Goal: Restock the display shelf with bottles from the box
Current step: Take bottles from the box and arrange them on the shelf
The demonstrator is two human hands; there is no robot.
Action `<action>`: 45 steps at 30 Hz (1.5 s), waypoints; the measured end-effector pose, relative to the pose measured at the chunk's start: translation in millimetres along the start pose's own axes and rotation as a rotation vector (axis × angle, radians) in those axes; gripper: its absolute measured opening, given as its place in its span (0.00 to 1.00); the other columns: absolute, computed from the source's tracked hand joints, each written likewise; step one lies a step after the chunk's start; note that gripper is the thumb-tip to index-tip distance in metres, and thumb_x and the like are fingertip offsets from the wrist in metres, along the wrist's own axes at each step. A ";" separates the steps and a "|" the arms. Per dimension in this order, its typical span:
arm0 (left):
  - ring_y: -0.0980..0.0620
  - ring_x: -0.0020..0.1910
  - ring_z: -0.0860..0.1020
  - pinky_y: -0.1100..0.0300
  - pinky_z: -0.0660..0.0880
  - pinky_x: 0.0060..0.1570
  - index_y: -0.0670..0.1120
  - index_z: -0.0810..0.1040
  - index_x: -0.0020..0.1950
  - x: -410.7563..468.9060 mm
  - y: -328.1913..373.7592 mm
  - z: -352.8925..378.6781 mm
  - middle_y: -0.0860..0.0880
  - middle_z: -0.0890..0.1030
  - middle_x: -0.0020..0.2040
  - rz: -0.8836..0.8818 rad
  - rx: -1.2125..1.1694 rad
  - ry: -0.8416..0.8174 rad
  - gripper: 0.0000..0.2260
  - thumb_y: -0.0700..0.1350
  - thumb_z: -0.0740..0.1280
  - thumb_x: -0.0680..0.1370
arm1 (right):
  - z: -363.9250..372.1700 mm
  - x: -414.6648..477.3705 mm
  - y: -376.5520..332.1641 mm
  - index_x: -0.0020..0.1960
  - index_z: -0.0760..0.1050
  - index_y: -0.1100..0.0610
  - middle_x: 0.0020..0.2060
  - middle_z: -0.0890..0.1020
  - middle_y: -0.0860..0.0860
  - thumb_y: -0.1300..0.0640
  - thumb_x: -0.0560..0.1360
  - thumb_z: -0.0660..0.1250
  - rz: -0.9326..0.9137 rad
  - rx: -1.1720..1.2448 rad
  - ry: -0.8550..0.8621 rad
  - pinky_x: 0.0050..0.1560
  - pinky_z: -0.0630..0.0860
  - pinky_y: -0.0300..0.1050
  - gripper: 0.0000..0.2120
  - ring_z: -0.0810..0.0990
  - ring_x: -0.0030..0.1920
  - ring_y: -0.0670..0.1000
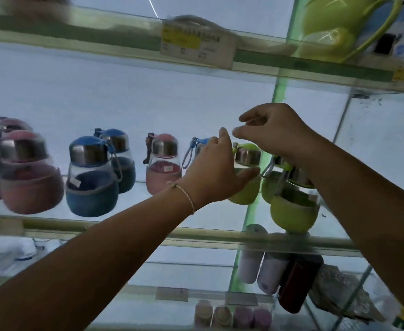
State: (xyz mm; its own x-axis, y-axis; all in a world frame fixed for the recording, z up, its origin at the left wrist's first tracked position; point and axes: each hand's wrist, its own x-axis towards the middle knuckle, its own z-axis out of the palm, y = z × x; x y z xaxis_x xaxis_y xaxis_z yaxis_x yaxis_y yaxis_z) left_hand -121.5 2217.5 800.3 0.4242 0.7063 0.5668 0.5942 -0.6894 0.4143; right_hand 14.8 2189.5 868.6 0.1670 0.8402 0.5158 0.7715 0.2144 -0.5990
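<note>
Clamping left grip [210, 173] round lime-green sleeved glass bottle with steel cap [244, 194], standing on glass display shelf [124, 231]; hovering right grip [277, 132] above, fingers apart, empty. Could knock neighbouring green bottle [294, 213] off the edge with right forearm.

We found the bottles [91, 177] in a row along the middle shelf [124, 231], several in pairs, one behind another. Our left hand [210, 173] lay against a bottle right of the row's middle, and our right hand [275, 132] hung just above and right of it. On the upper shelf [76, 37] a pitcher [327, 29] stood at the right, with a price tag [196, 46] on the shelf's front edge. Below the row's right end, tumblers [270, 271] sat on the lower shelf [136, 289].
</note>
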 end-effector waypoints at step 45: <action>0.49 0.51 0.75 0.59 0.67 0.44 0.41 0.71 0.66 -168.7 -407.5 -387.8 0.43 0.78 0.56 -0.523 0.355 0.436 0.26 0.57 0.68 0.76 | 426.7 64.5 -425.2 0.54 0.82 0.52 0.49 0.80 0.47 0.49 0.72 0.75 -0.473 -0.026 -0.512 0.42 0.75 0.40 0.13 0.79 0.48 0.46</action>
State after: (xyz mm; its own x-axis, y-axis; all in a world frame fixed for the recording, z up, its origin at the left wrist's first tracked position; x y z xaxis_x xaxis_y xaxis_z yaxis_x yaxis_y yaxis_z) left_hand -700.2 2316.9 812.0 -0.2368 0.7481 0.6199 0.8584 -0.1377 0.4941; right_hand -564.4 2365.1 895.2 -0.4965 0.7899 0.3600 0.7055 0.6088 -0.3628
